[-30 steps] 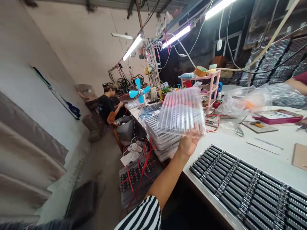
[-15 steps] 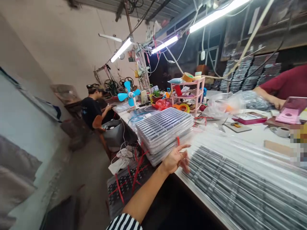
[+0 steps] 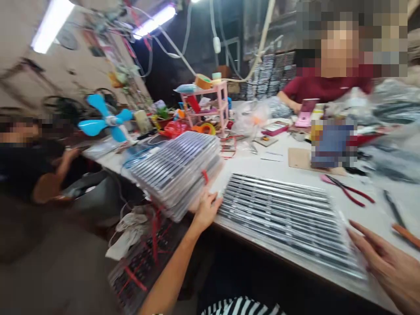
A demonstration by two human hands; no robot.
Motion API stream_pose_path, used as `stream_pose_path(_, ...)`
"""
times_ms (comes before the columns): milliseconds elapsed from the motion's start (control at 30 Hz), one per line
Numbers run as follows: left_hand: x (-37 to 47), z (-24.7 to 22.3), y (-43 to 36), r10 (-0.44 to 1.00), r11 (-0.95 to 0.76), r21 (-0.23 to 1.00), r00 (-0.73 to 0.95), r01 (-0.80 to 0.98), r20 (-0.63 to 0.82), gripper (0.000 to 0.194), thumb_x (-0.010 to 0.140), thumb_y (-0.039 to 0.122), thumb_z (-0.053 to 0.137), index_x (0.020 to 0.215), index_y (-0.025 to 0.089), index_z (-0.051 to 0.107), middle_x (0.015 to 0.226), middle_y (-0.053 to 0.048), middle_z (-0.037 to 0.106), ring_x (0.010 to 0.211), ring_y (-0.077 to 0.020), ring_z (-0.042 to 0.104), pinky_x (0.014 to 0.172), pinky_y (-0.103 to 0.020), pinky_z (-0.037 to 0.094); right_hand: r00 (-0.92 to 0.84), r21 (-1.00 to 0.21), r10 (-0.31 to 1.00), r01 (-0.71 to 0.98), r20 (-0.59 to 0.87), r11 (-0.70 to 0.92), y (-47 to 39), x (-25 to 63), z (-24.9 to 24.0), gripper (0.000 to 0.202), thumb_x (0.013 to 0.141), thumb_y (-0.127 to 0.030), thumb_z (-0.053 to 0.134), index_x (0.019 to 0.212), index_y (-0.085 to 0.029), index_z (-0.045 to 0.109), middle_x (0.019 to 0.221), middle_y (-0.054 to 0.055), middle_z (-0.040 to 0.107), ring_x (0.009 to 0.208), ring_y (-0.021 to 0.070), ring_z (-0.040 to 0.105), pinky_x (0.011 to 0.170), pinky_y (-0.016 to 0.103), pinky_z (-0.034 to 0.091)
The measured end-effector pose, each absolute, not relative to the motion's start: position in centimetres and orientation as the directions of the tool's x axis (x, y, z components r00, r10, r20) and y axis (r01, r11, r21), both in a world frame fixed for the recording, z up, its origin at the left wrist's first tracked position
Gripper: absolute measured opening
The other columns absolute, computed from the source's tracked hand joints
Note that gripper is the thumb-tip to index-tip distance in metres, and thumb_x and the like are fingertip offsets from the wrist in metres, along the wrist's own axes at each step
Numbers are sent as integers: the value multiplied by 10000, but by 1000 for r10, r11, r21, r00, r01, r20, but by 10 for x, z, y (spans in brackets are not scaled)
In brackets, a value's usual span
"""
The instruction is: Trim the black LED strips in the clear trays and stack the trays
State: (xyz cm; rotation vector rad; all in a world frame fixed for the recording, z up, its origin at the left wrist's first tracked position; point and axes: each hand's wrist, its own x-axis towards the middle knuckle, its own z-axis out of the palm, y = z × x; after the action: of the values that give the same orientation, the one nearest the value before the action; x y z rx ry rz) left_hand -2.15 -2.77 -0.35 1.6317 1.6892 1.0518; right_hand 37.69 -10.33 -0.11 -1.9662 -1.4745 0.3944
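Note:
A clear plastic tray (image 3: 278, 218) with rows of dark, shiny strips lies along the table's front edge. My left hand (image 3: 206, 210) has its fingers closed at the tray's left end. At the opposite end, my right hand (image 3: 383, 258) touches the plastic edge with fingers stretched out and slightly apart; its thumb is hidden. Just left of the tray stands a stack of similar trays (image 3: 177, 166) in clear plastic, with a bit of red tie at its side.
Red-handled pliers (image 3: 348, 190) and an orange-handled tool (image 3: 407, 234) lie to the right. A blue fan (image 3: 111, 120) and a pink shelf (image 3: 223, 107) stand behind the stack. Across the table sits a person in a dark red shirt (image 3: 331, 83); another person (image 3: 29, 166) sits at left.
My view has swung right. My left hand has moved from beside the stack onto the tray's left end. My right hand has come into view at the other end.

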Motion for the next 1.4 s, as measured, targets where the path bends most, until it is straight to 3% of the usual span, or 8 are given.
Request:
stream_pose_path(167,-20,-13,-13,978,-146,743,-16,654,206,442,855,427,516,1194,162,617,1054,-93,542,1067,-233,525,992,-405,395,390,-684,920,677,20,-272,-108,380,-2,788,718,-760,411,1176,-157,628,639,15,609,536,199,555,586,345,443)
stream_pose_path(433,-9,-2,28,961,-250,566,127,786,247,405,894,275,456,1279,193,547,1324,-87,515,1260,-202,434,1092,-371,302,301,-617,931,779,207,-114,-95,379,-10,657,843,-677,383,1270,-208,559,1031,65,616,615,169,577,642,347,489)
stream_pose_path(633,12,7,27,964,-248,393,184,886,194,428,926,245,347,1316,196,517,1270,-92,604,1134,-280,507,1004,-519,324,38,-117,946,993,321,0,-90,361,-10,415,970,-265,310,1310,-139,513,1236,94,557,935,247,577,642,341,513)
stream_pose_path(767,21,11,19,965,-237,292,190,927,182,465,930,242,296,1343,138,484,1240,-157,611,1100,-331,515,972,-583,284,-97,245,968,969,232,38,-83,342,4,436,842,15,323,1209,27,559,1037,187,632,862,274,570,664,361,505)
stream_pose_path(867,20,11,19,969,-223,244,187,944,160,479,938,293,299,1350,119,471,1261,-164,597,1154,-324,492,985,-545,298,-132,349,977,935,165,67,-78,335,14,427,803,37,360,1170,71,576,903,205,643,797,278,581,666,371,494)
stream_pose_path(1100,7,4,25,961,-275,332,273,902,53,596,934,447,325,1463,178,273,1501,-104,349,1354,-276,306,1078,-499,234,-152,332,973,939,171,88,-74,347,24,337,887,-111,416,1140,-9,613,1271,252,519,976,315,581,768,426,472)
stream_pose_path(1233,6,2,27,959,-282,309,276,909,63,583,938,436,319,1461,182,278,1499,-107,352,1353,-268,319,1081,-497,248,-257,174,942,960,217,221,-55,345,19,588,943,-496,411,1334,-61,478,1465,227,293,1316,337,337,995,502,344)
stream_pose_path(1400,6,-2,26,964,-263,456,252,850,87,591,910,447,412,1443,208,324,1500,-101,350,1364,-280,306,1108,-531,184,-288,43,947,958,144,285,-38,336,-1,639,946,-583,306,1439,-178,356,1515,134,215,1394,322,166,1043,542,259)
